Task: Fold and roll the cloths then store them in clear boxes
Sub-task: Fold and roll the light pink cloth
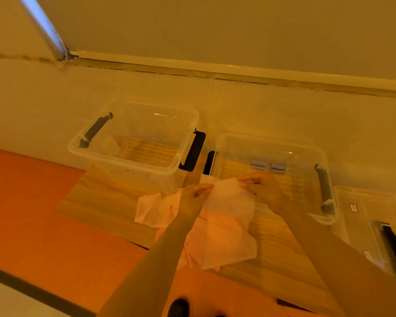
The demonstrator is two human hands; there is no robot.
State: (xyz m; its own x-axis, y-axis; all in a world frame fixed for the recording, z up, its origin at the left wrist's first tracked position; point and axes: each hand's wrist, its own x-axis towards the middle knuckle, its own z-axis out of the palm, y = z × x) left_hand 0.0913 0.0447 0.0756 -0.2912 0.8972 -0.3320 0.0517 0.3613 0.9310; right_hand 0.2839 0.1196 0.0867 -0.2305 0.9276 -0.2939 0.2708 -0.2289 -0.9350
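Pink cloth [229, 225], illegible label [130, 172] on clear box [133, 156]

One head-worn wide-angle view looks forward and down, close over the wooden board [114, 202] toward the wall [238, 30].

— What is worn on the arms?
— No sleeves are seen; both forearms are bare to the frame's edge, the left hand [193, 197] and right hand [262, 185] ungloved.

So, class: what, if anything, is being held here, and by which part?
A pink cloth, pinched along its top edge by the left hand and right hand.
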